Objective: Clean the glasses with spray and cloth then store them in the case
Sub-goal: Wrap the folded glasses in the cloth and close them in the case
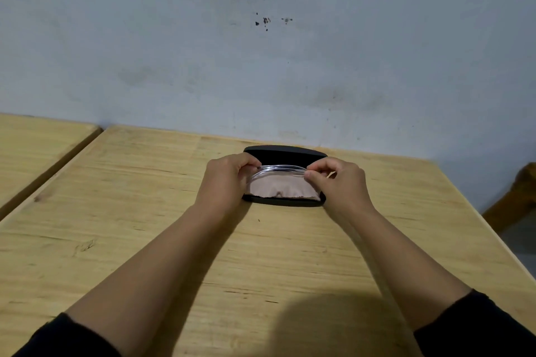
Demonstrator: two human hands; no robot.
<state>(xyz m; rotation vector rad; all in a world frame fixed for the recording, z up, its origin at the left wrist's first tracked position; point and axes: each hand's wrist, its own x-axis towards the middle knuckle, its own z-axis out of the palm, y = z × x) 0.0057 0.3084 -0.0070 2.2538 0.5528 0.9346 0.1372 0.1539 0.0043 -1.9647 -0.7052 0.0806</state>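
A black glasses case (285, 151) lies open on the wooden table (145, 211), near its far edge by the wall. Clear-framed glasses (282, 169) sit folded over the case's open tray. Below them, inside the case, lies a pinkish-beige cloth (282, 189). My left hand (229, 180) pinches the left end of the glasses. My right hand (338, 182) pinches the right end. Both hands hide the ends of the case. No spray bottle is in view.
A second wooden table (34, 148) stands at the left, separated by a narrow gap. A blue-grey wall (261, 52) rises just behind the case. A brown wooden chair part (519, 200) shows at the right edge.
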